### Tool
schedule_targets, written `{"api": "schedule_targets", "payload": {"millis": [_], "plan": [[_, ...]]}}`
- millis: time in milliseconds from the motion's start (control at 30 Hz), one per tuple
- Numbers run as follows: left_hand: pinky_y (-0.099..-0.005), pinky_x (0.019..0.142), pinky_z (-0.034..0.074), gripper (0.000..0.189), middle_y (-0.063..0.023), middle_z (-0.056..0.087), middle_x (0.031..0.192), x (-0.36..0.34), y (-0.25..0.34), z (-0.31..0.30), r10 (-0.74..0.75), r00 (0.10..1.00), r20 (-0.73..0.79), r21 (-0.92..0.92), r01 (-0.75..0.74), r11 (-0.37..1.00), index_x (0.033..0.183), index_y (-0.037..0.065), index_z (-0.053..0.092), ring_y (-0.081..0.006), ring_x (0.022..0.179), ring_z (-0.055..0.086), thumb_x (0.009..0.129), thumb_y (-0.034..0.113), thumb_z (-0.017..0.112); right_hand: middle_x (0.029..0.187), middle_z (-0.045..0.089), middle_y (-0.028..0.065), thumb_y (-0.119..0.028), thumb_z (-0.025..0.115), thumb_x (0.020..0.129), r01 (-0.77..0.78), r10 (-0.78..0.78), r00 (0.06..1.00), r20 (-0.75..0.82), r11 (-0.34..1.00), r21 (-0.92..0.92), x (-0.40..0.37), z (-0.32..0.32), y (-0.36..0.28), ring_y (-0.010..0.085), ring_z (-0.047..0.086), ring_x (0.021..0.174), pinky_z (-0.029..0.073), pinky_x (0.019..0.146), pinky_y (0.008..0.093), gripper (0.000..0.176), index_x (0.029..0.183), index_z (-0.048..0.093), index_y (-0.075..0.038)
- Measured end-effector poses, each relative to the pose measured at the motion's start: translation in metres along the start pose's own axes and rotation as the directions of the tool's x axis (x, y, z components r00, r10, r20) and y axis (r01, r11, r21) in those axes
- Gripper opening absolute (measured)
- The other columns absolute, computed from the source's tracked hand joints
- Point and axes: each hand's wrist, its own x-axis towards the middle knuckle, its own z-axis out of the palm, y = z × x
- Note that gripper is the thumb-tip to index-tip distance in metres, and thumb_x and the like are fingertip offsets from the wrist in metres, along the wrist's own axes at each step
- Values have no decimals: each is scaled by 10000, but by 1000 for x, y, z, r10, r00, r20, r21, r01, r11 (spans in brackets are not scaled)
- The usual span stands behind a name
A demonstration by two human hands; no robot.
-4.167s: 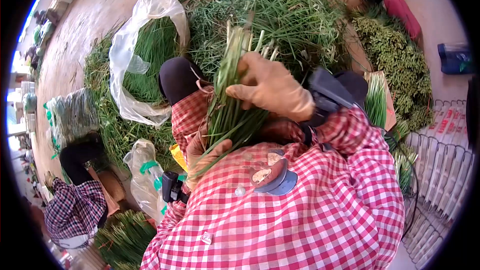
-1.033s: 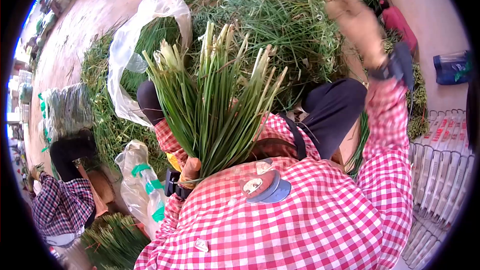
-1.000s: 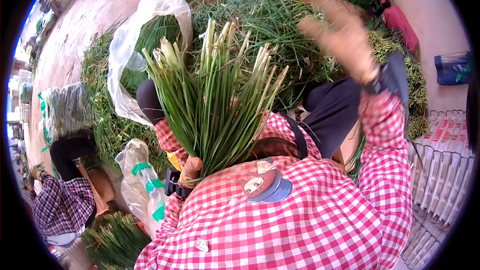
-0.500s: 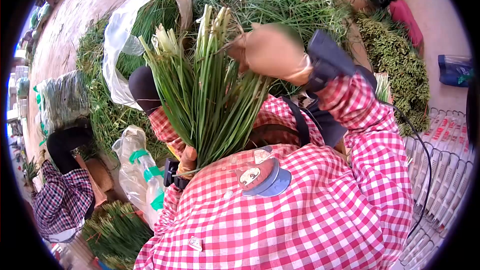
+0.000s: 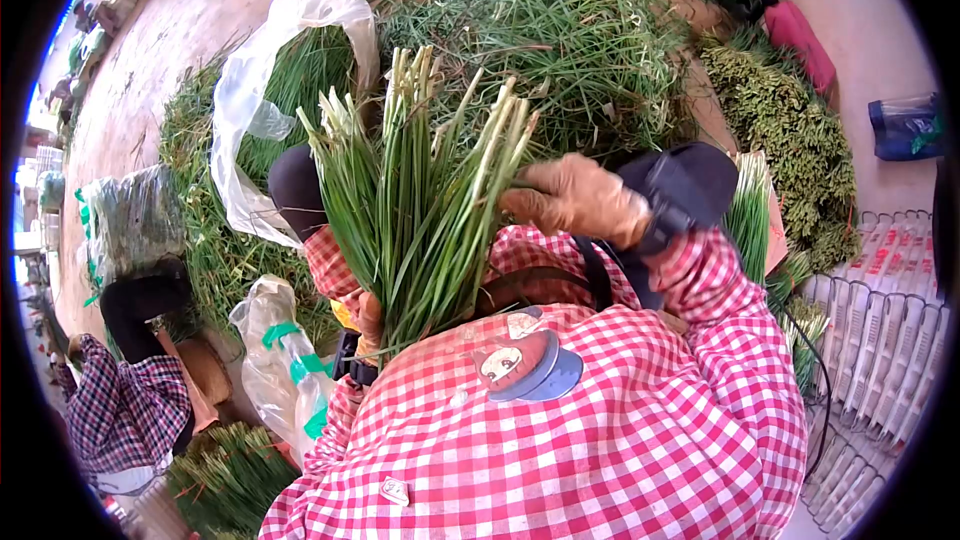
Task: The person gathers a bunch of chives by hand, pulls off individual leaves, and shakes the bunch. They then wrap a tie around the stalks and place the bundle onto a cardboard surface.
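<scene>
A loose bunch of garlic chives (image 5: 410,210) fans out in front of my chest, its pale stem ends up and its green leaves down. My left hand (image 5: 369,328) is wrapped round the lower, leafy end of the bunch, partly hidden behind the leaves. On the right side of the bunch is my right hand (image 5: 580,200), in a brownish glove. Its fingers are curled together against the outer stalks, and what they pinch is hidden. The stalks lean apart in a left, a middle and a right clump.
Heaped loose greens (image 5: 540,50) lie ahead, beside an open clear plastic bag (image 5: 235,110). Another plastic bag with green tape (image 5: 290,365) is at left, near a seated person (image 5: 130,390). Upright chives (image 5: 748,210) stand at right, with white crates (image 5: 880,340) beyond.
My right hand has come down from the stem tops to the bunch's right side. The right-hand stalks now spread outward and show their pale ends. My left hand keeps its hold.
</scene>
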Motion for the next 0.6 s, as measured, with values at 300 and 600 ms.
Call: {"api": "schedule_targets", "payload": {"millis": [300, 600], "plan": [[-442, 892, 511, 614, -183, 573, 1216, -6, -5, 1, 7, 1000, -8, -11, -7, 1000, 1349, 9, 410, -313, 1004, 616, 851, 279, 650, 804, 665, 73, -228, 574, 916, 689, -623, 635, -456, 190, 700, -74, -69, 3, 147, 604, 586, 486, 509, 287, 304, 1150, 512, -45], [-445, 894, 510, 619, -187, 570, 1220, -20, -4, 2, 19, 999, -47, -17, -20, 1000, 1353, 10, 404, -318, 1008, 615, 852, 281, 649, 865, 688, 134, -378, 567, 927, -151, -249, 584, -773, 902, -405, -29, -56, 2, 221, 661, 709, 542, 618, 352, 408, 1262, 577, -147]]}}
